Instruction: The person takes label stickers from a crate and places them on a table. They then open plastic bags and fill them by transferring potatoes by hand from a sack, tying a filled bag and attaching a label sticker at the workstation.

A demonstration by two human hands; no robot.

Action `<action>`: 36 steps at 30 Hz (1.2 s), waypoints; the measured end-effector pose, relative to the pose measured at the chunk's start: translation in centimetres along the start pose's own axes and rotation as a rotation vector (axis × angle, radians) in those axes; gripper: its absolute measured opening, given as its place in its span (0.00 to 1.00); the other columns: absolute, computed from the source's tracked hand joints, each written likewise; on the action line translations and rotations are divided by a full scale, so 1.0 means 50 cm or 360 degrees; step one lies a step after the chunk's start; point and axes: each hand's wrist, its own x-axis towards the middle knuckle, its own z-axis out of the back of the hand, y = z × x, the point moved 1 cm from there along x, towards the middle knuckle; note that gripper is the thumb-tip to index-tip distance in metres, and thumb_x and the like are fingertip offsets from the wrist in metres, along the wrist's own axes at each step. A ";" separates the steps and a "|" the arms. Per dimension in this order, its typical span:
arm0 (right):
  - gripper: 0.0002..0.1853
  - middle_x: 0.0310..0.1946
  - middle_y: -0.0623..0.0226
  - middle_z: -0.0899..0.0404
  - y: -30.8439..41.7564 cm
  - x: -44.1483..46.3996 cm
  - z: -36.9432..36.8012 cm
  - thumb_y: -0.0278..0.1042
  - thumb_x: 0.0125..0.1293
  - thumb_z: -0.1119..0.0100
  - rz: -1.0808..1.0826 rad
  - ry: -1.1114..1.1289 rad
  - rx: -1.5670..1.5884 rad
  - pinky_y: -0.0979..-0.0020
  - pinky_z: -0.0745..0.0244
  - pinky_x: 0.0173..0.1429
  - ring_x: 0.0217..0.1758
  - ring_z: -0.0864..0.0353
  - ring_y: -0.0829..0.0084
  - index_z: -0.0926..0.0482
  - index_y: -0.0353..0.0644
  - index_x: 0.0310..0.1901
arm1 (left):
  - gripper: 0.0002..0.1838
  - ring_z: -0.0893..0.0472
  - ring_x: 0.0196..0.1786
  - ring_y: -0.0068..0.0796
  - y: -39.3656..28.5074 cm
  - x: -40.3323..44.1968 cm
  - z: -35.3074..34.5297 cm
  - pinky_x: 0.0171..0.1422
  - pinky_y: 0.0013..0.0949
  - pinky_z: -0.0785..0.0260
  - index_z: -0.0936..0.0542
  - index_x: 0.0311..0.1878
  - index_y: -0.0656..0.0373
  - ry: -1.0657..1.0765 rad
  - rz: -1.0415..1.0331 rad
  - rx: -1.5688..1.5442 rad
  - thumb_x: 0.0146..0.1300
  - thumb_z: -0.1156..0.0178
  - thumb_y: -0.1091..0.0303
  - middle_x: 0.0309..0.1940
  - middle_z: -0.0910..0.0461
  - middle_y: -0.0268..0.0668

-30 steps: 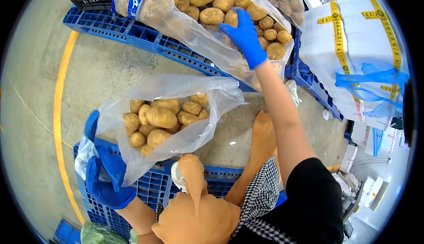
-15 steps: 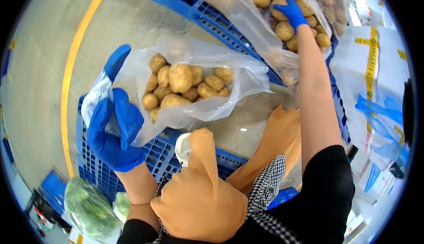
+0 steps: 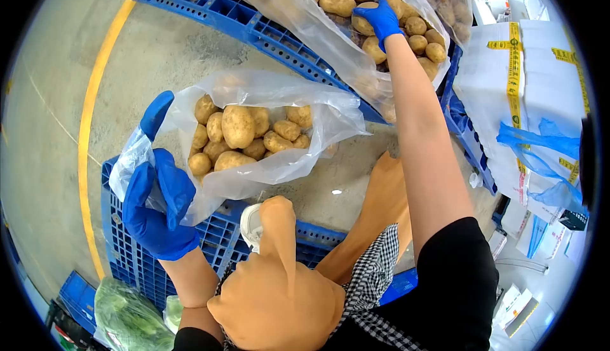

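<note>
My left hand (image 3: 155, 214), in a blue glove, is closed on the gathered edge of a clear plastic bag (image 3: 273, 176). Several potatoes (image 3: 238, 127) lie inside that bag, its mouth spread wide. At the upper right, my right hand (image 3: 382, 22), also gloved in blue, reaches into a larger plastic sack (image 3: 311, 33) full of potatoes. Its fingers are curled over one potato (image 3: 362, 26) there; the undersides of the fingers are hidden.
One blue pallet (image 3: 222, 14) runs under the larger sack, and another blue pallet (image 3: 216, 240) lies below the smaller bag. White taped boxes (image 3: 486, 74) stand at right. Bagged green vegetables (image 3: 127, 316) sit lower left. A yellow line (image 3: 89, 135) crosses the floor.
The view has shifted, so the sack and right hand appear further left. My right hand stays on a potato in the sack, and my left hand keeps hold of the bag.
</note>
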 end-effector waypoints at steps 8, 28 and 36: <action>0.30 0.51 0.58 0.29 -0.063 -0.067 0.057 0.41 0.54 0.35 -0.0279 0.0341 0.1257 0.62 0.29 0.51 0.54 0.28 0.64 0.34 0.39 0.56 | 0.24 0.41 0.11 0.17 -0.019 -0.022 0.016 0.13 0.20 0.50 0.40 0.57 0.76 -0.0064 -0.0028 -0.0183 0.62 0.54 0.70 0.22 0.33 0.37; 0.27 0.44 0.56 0.23 0.055 -0.118 -0.040 0.45 0.52 0.38 -0.0069 0.1037 0.0670 0.69 0.28 0.48 0.44 0.24 0.66 0.28 0.36 0.51 | 0.20 0.32 0.16 0.24 -0.042 -0.025 0.041 0.15 0.21 0.44 0.33 0.51 0.75 -0.0107 0.0017 -0.0391 0.59 0.51 0.71 0.28 0.26 0.45; 0.27 0.51 0.58 0.27 -0.037 -0.232 -0.006 0.41 0.57 0.47 -0.0332 0.0628 0.2510 0.63 0.33 0.60 0.54 0.28 0.63 0.33 0.38 0.57 | 0.21 0.34 0.13 0.23 -0.048 -0.040 0.040 0.15 0.21 0.45 0.36 0.53 0.77 -0.0331 -0.0057 -0.0302 0.60 0.53 0.71 0.23 0.28 0.43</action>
